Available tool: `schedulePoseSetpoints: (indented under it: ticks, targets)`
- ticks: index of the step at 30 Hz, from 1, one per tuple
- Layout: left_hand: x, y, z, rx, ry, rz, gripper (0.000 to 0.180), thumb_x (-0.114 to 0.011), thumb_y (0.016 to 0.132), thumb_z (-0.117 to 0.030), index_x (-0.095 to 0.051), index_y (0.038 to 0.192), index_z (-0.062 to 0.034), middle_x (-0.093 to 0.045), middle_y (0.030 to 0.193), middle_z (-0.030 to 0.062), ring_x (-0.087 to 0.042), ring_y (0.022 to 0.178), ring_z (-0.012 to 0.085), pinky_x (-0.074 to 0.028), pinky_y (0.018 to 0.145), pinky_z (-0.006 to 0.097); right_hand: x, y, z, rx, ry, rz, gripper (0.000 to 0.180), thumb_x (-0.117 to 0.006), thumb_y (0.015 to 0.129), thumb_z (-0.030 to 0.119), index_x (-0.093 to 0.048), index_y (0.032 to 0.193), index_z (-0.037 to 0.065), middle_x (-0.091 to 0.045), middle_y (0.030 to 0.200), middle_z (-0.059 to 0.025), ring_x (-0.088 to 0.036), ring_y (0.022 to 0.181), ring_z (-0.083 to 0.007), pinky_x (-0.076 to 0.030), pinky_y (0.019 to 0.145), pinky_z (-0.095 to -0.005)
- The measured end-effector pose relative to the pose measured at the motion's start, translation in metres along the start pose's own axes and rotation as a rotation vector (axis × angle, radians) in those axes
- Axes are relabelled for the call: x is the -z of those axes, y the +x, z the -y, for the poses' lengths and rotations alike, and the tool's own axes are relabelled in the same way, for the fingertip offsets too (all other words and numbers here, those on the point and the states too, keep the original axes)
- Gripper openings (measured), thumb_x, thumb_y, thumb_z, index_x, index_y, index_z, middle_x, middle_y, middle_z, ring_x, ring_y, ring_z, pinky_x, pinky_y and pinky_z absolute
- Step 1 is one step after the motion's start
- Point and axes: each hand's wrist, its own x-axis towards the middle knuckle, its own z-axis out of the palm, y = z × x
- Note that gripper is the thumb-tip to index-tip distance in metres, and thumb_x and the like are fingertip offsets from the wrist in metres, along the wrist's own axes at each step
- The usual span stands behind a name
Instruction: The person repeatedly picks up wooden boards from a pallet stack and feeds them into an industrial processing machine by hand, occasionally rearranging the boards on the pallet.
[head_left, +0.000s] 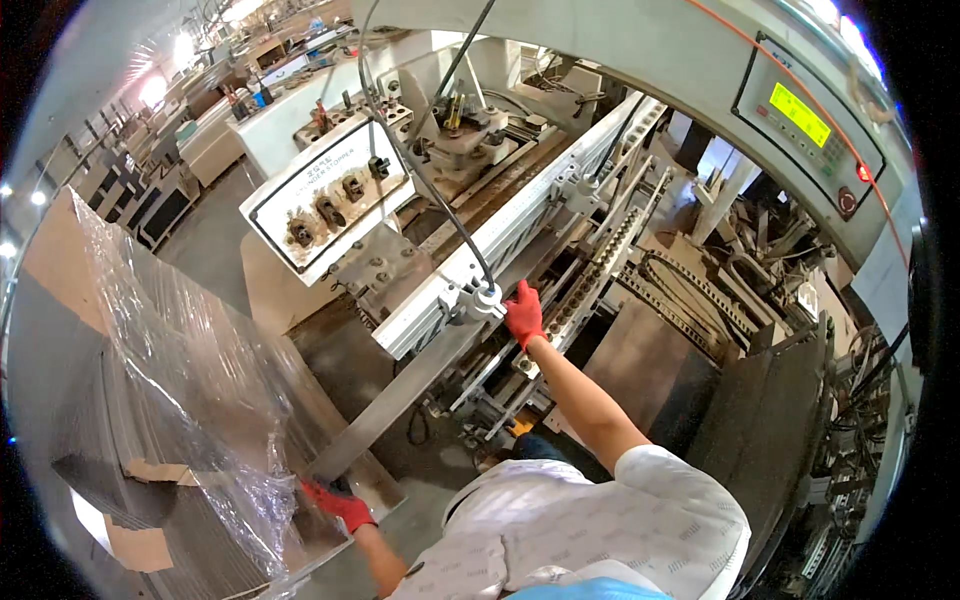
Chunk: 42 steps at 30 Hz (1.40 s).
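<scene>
A long narrow grey-brown board (405, 395) slants from the lower left up to the machine, along the white rail (400, 332). My left hand (342, 504), in a red glove, is at the board's near end with its fingers closed around it. Plastic film lies right beside that hand. My right hand (525, 315), also red-gloved, is closed at the board's edge farther up, its thumb pointing upward. A round metal clamp (482, 302) on the rail stands just left of it. The fingertips of both hands are partly hidden.
A stack of panels (150, 400) wrapped in clear film (190, 350) stands at the left. A white switch box (330, 197) sits beyond the rail. Chain conveyors (590, 282) run to the right. A control panel (812, 125) with a lit screen hangs overhead at the right.
</scene>
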Motion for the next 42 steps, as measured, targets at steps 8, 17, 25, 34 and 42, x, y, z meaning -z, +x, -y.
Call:
schedulePoseSetpoints:
  ticks: [8, 17, 25, 34, 42]
  targets:
    - [-0.008, -0.009, -0.001, -0.046, 0.068, 0.033, 0.061, -0.047, 0.103, -0.038, -0.036, 0.151, -0.0032, -0.038, 0.153, 0.0142, -0.041, 0.136, 0.0307, -0.034, 0.113, 0.045, 0.013, -0.002, 0.007, 0.007, -0.023, -0.019, 0.059, -0.064, 0.08, 0.016, -0.05, 0.135, -0.002, -0.057, 0.122, -0.0262, -0.054, 0.118, -0.0415, -0.043, 0.102, -0.0412]
    - [0.02, 0.013, 0.004, -0.257, 0.686, -0.01, 0.056, -0.058, 0.098, -0.029, -0.043, 0.148, -0.0092, -0.04, 0.151, 0.02, -0.038, 0.138, 0.0377, -0.031, 0.114, 0.051, 0.007, 0.015, -0.025, 0.169, 0.16, 0.07, 0.043, -0.059, 0.078, 0.012, -0.055, 0.12, 0.003, -0.058, 0.11, -0.0244, -0.056, 0.105, -0.0448, -0.047, 0.091, -0.0462]
    - [-0.062, -0.017, -0.114, -0.584, 1.439, 0.489, 0.071, -0.08, 0.072, -0.031, -0.052, 0.135, -0.0125, -0.052, 0.135, 0.0171, -0.043, 0.13, 0.0376, -0.037, 0.106, 0.054, 0.067, -0.088, 0.008, 0.336, -0.267, 0.011, 0.035, -0.062, 0.084, 0.014, -0.059, 0.118, 0.016, -0.059, 0.097, -0.0121, -0.063, 0.087, -0.0365, -0.051, 0.072, -0.0454]
    - [-0.082, -0.02, -0.101, -0.492, 1.668, 0.316, 0.063, -0.08, 0.066, -0.023, -0.053, 0.122, -0.021, -0.052, 0.127, 0.0104, -0.047, 0.124, 0.0339, -0.046, 0.089, 0.054, 0.072, -0.089, 0.019, 0.291, -0.183, 0.016, 0.027, -0.065, 0.085, 0.016, -0.062, 0.111, 0.014, -0.062, 0.098, -0.0107, -0.064, 0.085, -0.0358, -0.052, 0.072, -0.045]
    - [-0.077, -0.019, -0.097, -0.524, 1.715, 0.329, 0.066, -0.082, 0.067, -0.023, -0.052, 0.125, -0.0208, -0.053, 0.125, 0.0107, -0.047, 0.123, 0.0321, -0.047, 0.085, 0.055, 0.069, -0.087, 0.017, 0.312, -0.154, -0.029, 0.025, -0.064, 0.085, 0.015, -0.063, 0.11, 0.014, -0.062, 0.095, -0.0112, -0.063, 0.082, -0.0364, -0.051, 0.07, -0.046]
